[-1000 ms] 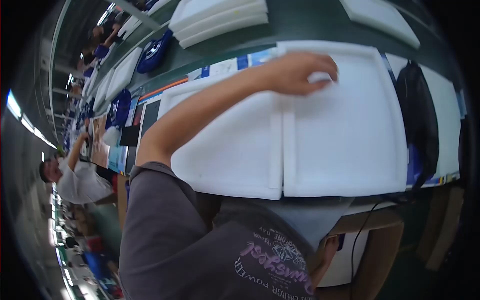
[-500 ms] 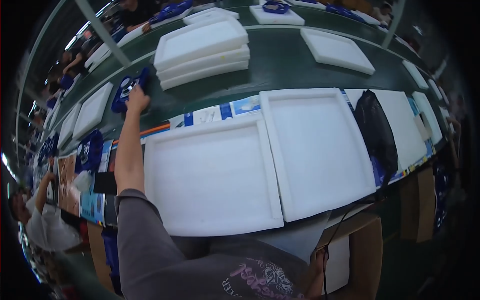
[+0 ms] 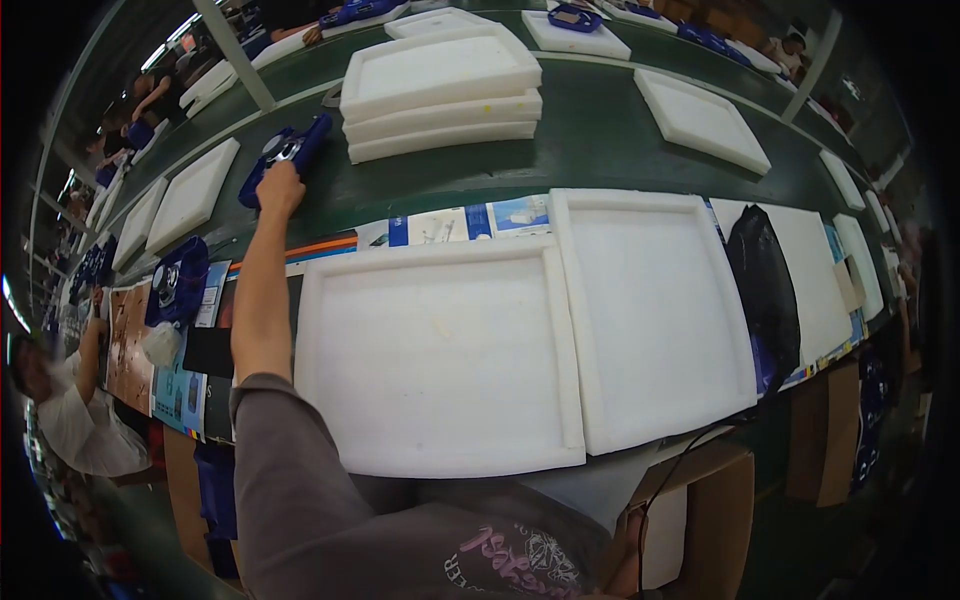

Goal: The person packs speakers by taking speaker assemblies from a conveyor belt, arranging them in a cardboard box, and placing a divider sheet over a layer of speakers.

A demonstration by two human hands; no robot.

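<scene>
My left hand [image 3: 281,188] reaches out at the end of a stretched arm, its fingers closed on the near part of a blue plastic casing [image 3: 312,138]. The casing has a shiny round metal part and lies on the green work surface. Right of it stands a stack of white foam trays [image 3: 440,75]. My right hand [image 3: 634,525] is low, beside an open cardboard box, near a thin black cable; its fingers are hidden. Closer to my body lie two shallow white foam trays, a left one [image 3: 440,365] and a right one [image 3: 655,320], side by side.
A black plastic bag [image 3: 762,290] lies right of the foam trays. The open cardboard box [image 3: 720,510] stands below the table edge. Another blue casing [image 3: 178,282] rests at left, near a co-worker in a white shirt [image 3: 90,425]. More foam trays [image 3: 703,120] lie across the green surface.
The whole view has shifted, so most things appear farther right. My left hand stays on the blue casing, and both appear slightly higher in the view.
</scene>
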